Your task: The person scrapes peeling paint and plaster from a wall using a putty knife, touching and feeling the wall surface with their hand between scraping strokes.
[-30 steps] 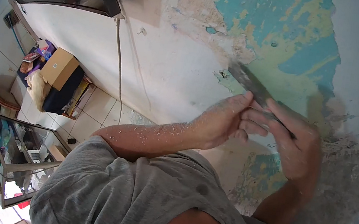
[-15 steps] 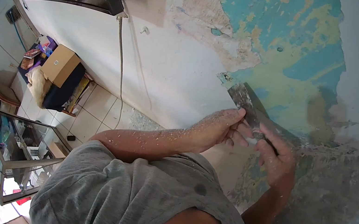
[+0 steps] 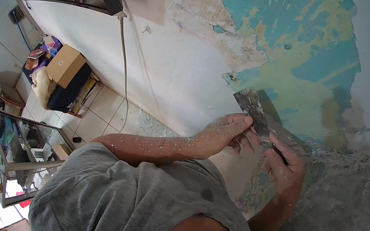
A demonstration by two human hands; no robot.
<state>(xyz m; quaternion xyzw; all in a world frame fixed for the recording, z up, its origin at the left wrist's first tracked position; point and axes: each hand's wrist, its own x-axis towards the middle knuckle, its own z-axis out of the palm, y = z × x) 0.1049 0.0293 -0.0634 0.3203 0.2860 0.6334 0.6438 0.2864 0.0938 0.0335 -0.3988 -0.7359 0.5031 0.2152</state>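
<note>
A scraper (image 3: 255,108) with a wide, plaster-smeared metal blade is held in front of the wall (image 3: 185,81). My right hand (image 3: 286,172) is closed round its dark handle. Thumb and fingers of my left hand (image 3: 230,131) pinch the blade's edge near its middle, while the other fingers curl below. Pale flakes cling to my left forearm and both hands. Beyond the blade, the wall shows patches of turquoise and yellow-green old paint (image 3: 291,84) beside white paint with a ragged edge. Whether the blade's tip touches the wall I cannot tell.
A cable (image 3: 124,53) hangs down the white wall. At left, a cardboard box (image 3: 65,65) sits on a pile of things above the tiled floor, near a glass-sided cabinet (image 3: 17,166). Bare grey plaster (image 3: 344,208) covers the wall's lower right. Paint debris (image 3: 152,125) lies along the wall's foot.
The scraper has turned slightly, so more of its blade face shows. Both hands keep their hold with little movement, and the view has shifted a little.
</note>
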